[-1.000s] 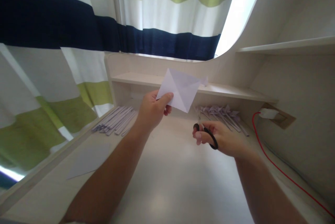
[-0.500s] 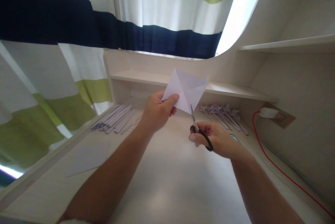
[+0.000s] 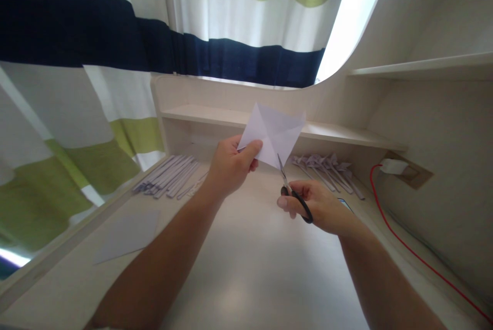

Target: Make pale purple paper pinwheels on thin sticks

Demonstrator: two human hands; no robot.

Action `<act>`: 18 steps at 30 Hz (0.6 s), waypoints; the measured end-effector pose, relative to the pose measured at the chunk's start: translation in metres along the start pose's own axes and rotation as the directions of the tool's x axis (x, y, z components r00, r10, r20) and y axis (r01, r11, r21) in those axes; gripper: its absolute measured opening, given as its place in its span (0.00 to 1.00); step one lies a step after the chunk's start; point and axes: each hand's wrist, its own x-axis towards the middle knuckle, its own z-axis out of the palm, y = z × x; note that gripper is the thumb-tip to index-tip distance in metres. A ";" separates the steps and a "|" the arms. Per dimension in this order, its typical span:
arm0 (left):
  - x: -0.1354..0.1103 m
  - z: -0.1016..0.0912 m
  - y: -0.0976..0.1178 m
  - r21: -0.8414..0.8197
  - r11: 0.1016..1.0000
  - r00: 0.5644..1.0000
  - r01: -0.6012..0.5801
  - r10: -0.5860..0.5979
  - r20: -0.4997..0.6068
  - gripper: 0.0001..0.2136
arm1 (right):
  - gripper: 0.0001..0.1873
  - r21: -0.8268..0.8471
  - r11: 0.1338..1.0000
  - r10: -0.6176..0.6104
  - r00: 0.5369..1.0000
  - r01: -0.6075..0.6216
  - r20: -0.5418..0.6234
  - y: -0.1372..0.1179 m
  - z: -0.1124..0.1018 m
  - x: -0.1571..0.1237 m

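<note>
My left hand [image 3: 235,163] pinches a creased square of white paper [image 3: 275,132] by its left corner, thumb on top, and holds it up above the desk. In my right hand [image 3: 314,204] is a pair of scissors [image 3: 285,182] with black handles, its blades pointing up and to the left. The blades are at the paper's lower corner, one of them lying over its face. The paper shows fold lines that meet near its middle.
Rolled paper sticks [image 3: 169,176] lie in a row at the back left, and paper pinwheels on sticks [image 3: 327,165] at the back right. Flat paper [image 3: 129,235] rests on the left of the desk. A white plug [image 3: 393,166] with a red cable [image 3: 408,248] is on the right.
The scissor blades have shifted slightly left and lie closer together at the paper's lower corner. My left hand and the paper have hardly moved.
</note>
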 end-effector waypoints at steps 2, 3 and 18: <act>0.000 -0.001 -0.001 0.011 1.000 1.000 -0.005 0.005 -0.004 0.16 | 0.24 -0.002 1.000 0.001 1.000 -0.001 -0.017 0.001 0.001 0.000; 0.001 -0.002 -0.002 0.021 1.000 1.000 -0.006 0.006 -0.004 0.16 | 0.24 0.000 1.000 0.004 1.000 -0.004 -0.026 0.001 0.001 0.000; 0.004 -0.006 -0.006 0.078 0.997 1.000 0.001 0.000 -0.014 0.17 | 0.26 -0.025 0.999 0.030 0.996 -0.032 -0.084 0.006 0.001 0.002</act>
